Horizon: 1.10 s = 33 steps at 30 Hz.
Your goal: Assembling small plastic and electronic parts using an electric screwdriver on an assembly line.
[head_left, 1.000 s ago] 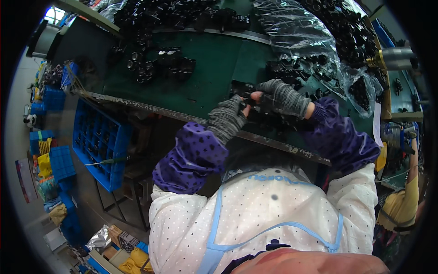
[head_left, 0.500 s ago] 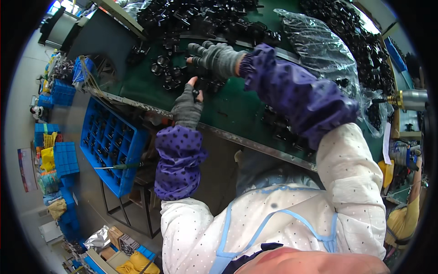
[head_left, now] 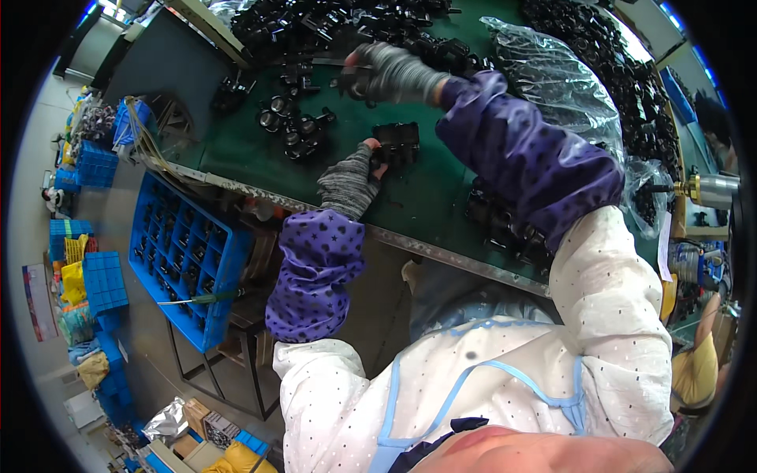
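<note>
My left hand (head_left: 352, 180), in a grey knitted glove with bare fingertips, pinches the near-left end of a black, block-like part (head_left: 400, 142) lying on the green tabletop (head_left: 430, 197). Farther off and to the right, my right hand (head_left: 394, 72), gloved alike, has its fingers curled around another black part (head_left: 356, 80). Motion blurs that one, and its exact kind does not show. Left of both hands sits a small cluster of black parts with round rings (head_left: 298, 130). More dark parts (head_left: 505, 221) lie partly under my right forearm.
A big heap of black parts (head_left: 331, 24) covers the table's far side. Clear plastic sheeting (head_left: 556, 79) lies at the right, near a metal-tipped tool (head_left: 706, 189). At the left, a divided blue crate (head_left: 185, 260) stands tilted on a stand, with a screwdriver (head_left: 206, 298) across it.
My right hand has moved away and rightward with a black part. My left hand has shifted right, onto the block-like part, which now shows plainly.
</note>
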### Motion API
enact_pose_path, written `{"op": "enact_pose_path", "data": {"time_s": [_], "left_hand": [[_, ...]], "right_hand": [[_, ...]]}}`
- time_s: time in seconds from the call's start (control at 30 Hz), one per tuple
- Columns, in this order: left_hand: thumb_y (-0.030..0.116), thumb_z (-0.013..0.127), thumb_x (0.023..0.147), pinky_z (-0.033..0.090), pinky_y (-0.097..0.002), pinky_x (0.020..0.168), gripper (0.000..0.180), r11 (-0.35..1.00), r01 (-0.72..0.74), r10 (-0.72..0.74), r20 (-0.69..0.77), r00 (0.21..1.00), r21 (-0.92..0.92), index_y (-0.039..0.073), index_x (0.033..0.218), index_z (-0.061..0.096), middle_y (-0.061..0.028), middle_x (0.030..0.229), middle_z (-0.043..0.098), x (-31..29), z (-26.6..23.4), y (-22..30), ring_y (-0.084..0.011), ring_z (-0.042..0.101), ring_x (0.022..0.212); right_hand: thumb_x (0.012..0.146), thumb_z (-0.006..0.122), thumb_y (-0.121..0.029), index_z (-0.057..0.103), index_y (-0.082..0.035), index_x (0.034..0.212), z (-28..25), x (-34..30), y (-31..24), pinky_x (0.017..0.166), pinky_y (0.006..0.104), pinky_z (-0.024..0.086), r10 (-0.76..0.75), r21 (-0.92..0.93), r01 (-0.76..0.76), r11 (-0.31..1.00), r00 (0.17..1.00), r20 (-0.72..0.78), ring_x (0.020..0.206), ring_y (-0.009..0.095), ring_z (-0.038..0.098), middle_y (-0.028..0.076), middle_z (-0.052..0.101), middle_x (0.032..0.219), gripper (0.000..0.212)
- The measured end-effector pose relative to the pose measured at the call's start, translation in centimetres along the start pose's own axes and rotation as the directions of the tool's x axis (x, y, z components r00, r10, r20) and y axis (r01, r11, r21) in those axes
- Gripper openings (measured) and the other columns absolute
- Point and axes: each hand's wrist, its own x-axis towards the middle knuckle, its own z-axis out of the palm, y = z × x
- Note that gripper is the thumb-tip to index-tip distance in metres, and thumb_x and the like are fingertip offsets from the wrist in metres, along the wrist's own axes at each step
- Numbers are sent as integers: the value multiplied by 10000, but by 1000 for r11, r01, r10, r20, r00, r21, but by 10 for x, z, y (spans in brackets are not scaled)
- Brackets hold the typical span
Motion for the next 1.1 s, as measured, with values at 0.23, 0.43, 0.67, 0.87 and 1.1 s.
{"op": "enact_pose_path", "data": {"time_s": [0.23, 0.43, 0.67, 0.87, 1.1], "left_hand": [[316, 598, 882, 462, -276, 488, 360, 534, 218, -143, 167, 976, -817, 130, 1174, 497, -27, 729, 599, -11, -9, 19, -147, 582, 587], [358, 493, 942, 437, -209, 382, 350, -305, 463, 58, 469, 881, -832, 114, 1192, 469, -54, 797, 599, -8, -13, 55, -126, 565, 553], [416, 428, 955, 455, -213, 400, 388, -417, 499, 86, 513, 854, -760, 117, 1197, 480, -57, 859, 615, -9, -4, 87, -127, 583, 616], [454, 467, 931, 400, -186, 408, 357, -472, 486, 108, 499, 860, -736, 153, 1082, 586, 11, 768, 593, -12, 5, 132, -90, 559, 614], [492, 527, 888, 374, -175, 405, 365, 308, 515, 194, 583, 789, -800, 146, 981, 597, 16, 714, 589, -47, -1, 135, -62, 559, 584]], "right_hand": [[824, 519, -122, 598, -43, 825, -80, -76, 97, 416, 273, 475, 103, 426, -209, 880, 960, 260, 507, 161, 586, 72, 600, 688, 112], [837, 548, -188, 592, -34, 889, -82, -102, 111, 400, 288, 478, 317, 34, -350, 936, 881, 351, 515, 215, 607, 107, 612, 733, 168], [760, 704, -255, 558, -112, 1165, -58, -160, 44, 886, 402, 464, -483, -460, 373, 806, 863, -146, 1061, 307, 545, 113, 546, 1186, 454], [747, 719, -208, 623, -47, 958, -27, -185, 18, 754, 357, 495, -469, 104, 483, 869, 873, -135, 883, 262, 599, 109, 607, 950, 282], [800, 673, -233, 548, -37, 892, -51, -245, 21, 539, 338, 510, -425, -137, 409, 902, 896, -125, 646, 266, 642, 113, 610, 694, 251]]}}
